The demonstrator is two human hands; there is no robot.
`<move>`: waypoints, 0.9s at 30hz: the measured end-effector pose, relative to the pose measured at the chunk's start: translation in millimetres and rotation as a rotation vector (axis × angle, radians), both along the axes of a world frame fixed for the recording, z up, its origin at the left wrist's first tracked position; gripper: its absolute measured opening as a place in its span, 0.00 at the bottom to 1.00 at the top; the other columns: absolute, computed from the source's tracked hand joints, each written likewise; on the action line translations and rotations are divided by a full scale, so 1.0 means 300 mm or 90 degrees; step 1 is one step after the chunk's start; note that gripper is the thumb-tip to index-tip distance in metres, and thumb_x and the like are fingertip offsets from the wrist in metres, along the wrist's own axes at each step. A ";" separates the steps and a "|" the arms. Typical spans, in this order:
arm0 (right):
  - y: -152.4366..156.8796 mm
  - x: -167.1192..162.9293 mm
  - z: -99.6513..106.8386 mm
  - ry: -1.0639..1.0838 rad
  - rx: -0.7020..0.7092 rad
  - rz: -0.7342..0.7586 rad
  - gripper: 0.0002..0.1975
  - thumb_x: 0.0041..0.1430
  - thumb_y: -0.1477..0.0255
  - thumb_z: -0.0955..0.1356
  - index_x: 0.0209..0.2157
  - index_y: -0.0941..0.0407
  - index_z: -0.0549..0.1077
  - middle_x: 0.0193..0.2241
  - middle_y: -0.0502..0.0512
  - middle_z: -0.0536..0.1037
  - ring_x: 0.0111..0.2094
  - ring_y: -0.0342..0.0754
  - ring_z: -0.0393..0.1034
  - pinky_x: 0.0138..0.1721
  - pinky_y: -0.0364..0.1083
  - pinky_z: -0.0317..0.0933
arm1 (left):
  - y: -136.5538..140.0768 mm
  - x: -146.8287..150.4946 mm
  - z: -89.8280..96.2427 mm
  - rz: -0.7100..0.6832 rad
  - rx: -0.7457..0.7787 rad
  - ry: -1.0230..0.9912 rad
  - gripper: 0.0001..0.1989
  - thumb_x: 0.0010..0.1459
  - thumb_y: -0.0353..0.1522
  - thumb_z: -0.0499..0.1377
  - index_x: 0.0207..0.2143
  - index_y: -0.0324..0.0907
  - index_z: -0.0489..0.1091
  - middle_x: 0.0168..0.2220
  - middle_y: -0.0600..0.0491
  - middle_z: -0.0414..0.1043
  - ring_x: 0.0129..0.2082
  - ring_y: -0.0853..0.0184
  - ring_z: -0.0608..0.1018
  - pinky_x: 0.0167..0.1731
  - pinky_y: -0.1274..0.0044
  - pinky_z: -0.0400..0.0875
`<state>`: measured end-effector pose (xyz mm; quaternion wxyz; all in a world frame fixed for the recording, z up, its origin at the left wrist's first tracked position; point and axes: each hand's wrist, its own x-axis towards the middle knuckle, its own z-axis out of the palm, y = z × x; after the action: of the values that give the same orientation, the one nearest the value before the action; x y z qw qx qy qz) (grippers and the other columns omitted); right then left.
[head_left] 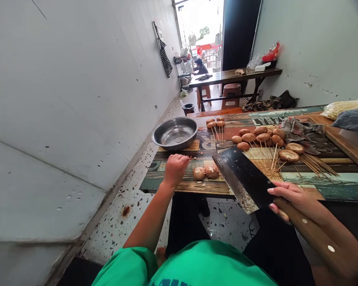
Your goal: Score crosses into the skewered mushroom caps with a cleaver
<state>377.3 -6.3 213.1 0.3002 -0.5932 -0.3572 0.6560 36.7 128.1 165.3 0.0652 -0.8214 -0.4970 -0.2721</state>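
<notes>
My right hand point(292, 200) is wrapped round the wooden handle of a broad, dark-bladed cleaver point(241, 174). Its blade points up and left over the table's front edge. My left hand point(176, 169) is closed in a fist-like pinch in front of the basin; whatever it holds is hidden. Just right of it lie two brown mushrooms, a left mushroom point(199, 174) and a right mushroom point(212, 172), side by side with pale cuts on their caps. Small pale scraps lie around them. Beyond the blade is a pile of skewered mushrooms point(248, 137), their thin sticks point(274, 157) pointing toward me.
A metal basin point(176, 135) stands at the table's left edge. More skewered mushrooms point(211, 124) lie behind it. At right are loose skewers point(318, 165), a crumpled cloth point(298, 128), a wooden board point(343, 139) and plastic bags point(346, 108). A person point(200, 67) sits near the doorway.
</notes>
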 end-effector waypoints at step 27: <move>-0.017 -0.211 -0.030 -0.088 0.127 0.169 0.10 0.60 0.64 0.62 0.27 0.53 0.60 0.15 0.41 0.71 0.14 0.42 0.66 0.16 0.40 0.56 | -0.139 0.060 -0.185 -0.080 -0.022 -0.233 0.15 0.60 0.37 0.59 0.47 0.40 0.72 0.45 0.45 0.76 0.47 0.60 0.77 0.51 0.65 0.72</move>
<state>313.9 -11.3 204.2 0.2431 -0.5519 -0.5158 0.6085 54.8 86.5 110.0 -0.0575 -0.7887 -0.4527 -0.4119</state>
